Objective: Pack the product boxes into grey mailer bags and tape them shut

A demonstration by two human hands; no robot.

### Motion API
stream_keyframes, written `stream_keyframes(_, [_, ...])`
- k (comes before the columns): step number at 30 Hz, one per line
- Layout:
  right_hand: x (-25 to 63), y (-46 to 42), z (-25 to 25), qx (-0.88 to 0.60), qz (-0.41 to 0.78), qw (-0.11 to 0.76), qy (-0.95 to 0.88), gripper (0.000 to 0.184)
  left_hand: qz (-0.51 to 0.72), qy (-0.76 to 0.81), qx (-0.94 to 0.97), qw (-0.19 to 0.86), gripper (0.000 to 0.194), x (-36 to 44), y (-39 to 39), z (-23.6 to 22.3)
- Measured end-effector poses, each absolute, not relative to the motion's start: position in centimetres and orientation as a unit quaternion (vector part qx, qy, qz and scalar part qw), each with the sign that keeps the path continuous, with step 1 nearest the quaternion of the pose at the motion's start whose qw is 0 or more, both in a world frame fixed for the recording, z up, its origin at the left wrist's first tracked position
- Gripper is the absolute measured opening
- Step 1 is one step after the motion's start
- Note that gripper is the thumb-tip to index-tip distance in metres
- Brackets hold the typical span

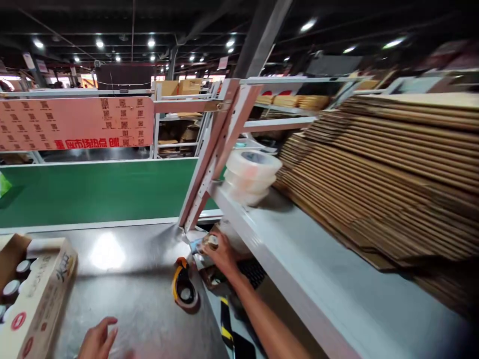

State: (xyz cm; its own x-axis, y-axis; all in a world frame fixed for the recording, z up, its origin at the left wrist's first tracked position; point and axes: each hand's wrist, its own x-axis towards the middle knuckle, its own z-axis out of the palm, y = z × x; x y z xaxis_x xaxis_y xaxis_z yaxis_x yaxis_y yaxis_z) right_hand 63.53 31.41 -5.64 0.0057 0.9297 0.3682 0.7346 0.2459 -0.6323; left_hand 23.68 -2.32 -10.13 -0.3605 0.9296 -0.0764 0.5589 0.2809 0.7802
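- Ceiling lights (151, 43) are glowing over a dim warehouse.
- A green conveyor belt (93, 192) is running behind the steel table (142, 284).
- Flattened cardboard (385, 169) is leaning on a white shelf (299, 249).

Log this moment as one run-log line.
right hand: grips small item under shelf | left hand: open over table | tape dispenser: on table

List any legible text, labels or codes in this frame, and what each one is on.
Pink board above the green belt: rows of QR codes and a line of red characters, upside down and too blurred to read.
Open carton at left: large dark characters and red round logos, not legible.
Item in the right hand: label blurred.
Hanging signs at rear: too small.
Tape rolls, flat cardboard stack: no print visible.
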Motion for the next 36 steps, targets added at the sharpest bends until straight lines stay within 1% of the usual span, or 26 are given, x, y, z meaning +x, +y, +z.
stream_keyframes(2, [62.8,28.5,-2.8,-0.497,0.126,0.424,-0.747,0.038,0.348,0.689,0.560,0.301,0.054,24.7,1.9,-9.4])
stream_keyframes(4, [61.5,25.1,1.2,-0.396,0.122,0.435,-0.799,0.044,0.364,0.621,0.630,0.291,0.062,26.0,6.2,-7.3])
stream_keyframes(6, [59.8,21.5,5.7,-0.313,0.126,0.421,-0.842,0.050,0.389,0.555,0.685,0.266,0.084,27.4,9.9,-4.6])
stream_keyframes(8, [57.9,18.0,9.9,-0.233,0.156,0.396,-0.874,0.052,0.404,0.490,0.727,0.259,0.112,28.3,12.3,-1.8])
stream_keyframes(9, [56.8,16.4,11.7,-0.194,0.178,0.381,-0.886,0.052,0.403,0.450,0.749,0.273,0.124,28.5,12.9,-0.6])
stream_keyframes(10, [55.8,14.9,13.2,-0.156,0.199,0.365,-0.896,0.052,0.389,0.403,0.770,0.305,0.128,28.5,12.9,0.4])
stream_keyframes(11, [54.8,13.5,14.3,-0.126,0.214,0.351,-0.903,0.052,0.368,0.354,0.784,0.353,0.124,28.4,12.5,1.0])
stream_keyframes(12, [53.8,12.2,15.0,-0.109,0.216,0.342,-0.908,0.052,0.346,0.312,0.786,0.407,0.112,28.0,11.7,1.3])
stream_keyframes(14, [51.7,9.8,15.3,-0.123,0.171,0.331,-0.920,0.050,0.323,0.278,0.754,0.499,0.079,27.0,9.0,0.9])
stream_keyframes(15, [50.6,8.8,14.8,-0.147,0.131,0.329,-0.923,0.048,0.331,0.296,0.728,0.522,0.066,26.4,7.5,0.4])
stream_keyframes(16, [49.5,7.8,14.1,-0.176,0.089,0.330,-0.923,0.047,0.349,0.330,0.702,0.526,0.056,25.7,5.9,-0.1])
stream_keyframes(17, [48.2,6.8,13.1,-0.203,0.053,0.334,-0.919,0.046,0.367,0.366,0.682,0.516,0.051,24.9,4.5,-0.6])
stream_keyframes(19, [45.5,5.0,10.9,-0.245,0.010,0.361,-0.900,0.049,0.390,0.419,0.661,0.485,0.052,23.3,2.4,-1.3])
stream_keyframes(21, [42.6,3.4,8.8,-0.283,0.005,0.411,-0.867,0.048,0.398,0.439,0.659,0.463,0.057,21.8,1.1,-1.5])
stream_keyframes(23, [39.8,2.1,7.1,-0.317,0.028,0.466,-0.826,0.043,0.399,0.447,0.659,0.455,0.061,20.5,0.5,-1.4])
stream_keyframes(26, [36.5,0.9,5.1,-0.347,0.075,0.525,-0.773,0.031,0.401,0.458,0.653,0.451,0.057,19.0,-0.1,-1.4])
stream_keyframes(29, [35.0,0.1,3.6,-0.378,0.090,0.516,-0.763,0.012,0.395,0.454,0.658,0.452,0.051,17.8,-0.5,-2.1])
stream_keyframes(31, [34.8,-0.3,3.0,-0.393,0.104,0.482,-0.776,0.007,0.385,0.446,0.665,0.458,0.049,17.2,-0.8,-2.7])
stream_keyframes(32, [34.8,-0.6,2.9,-0.397,0.114,0.465,-0.783,0.009,0.381,0.444,0.667,0.462,0.049,16.9,-1.0,-2.9])
stream_keyframes(33, [34.9,-1.0,2.9,-0.395,0.123,0.455,-0.788,0.015,0.377,0.440,0.668,0.466,0.051,16.7,-1.2,-3.1])
stream_keyframes(36, [34.9,-2.0,3.1,-0.395,0.142,0.471,-0.776,0.043,0.376,0.446,0.659,0.476,0.056,16.7,-2.0,-3.3])
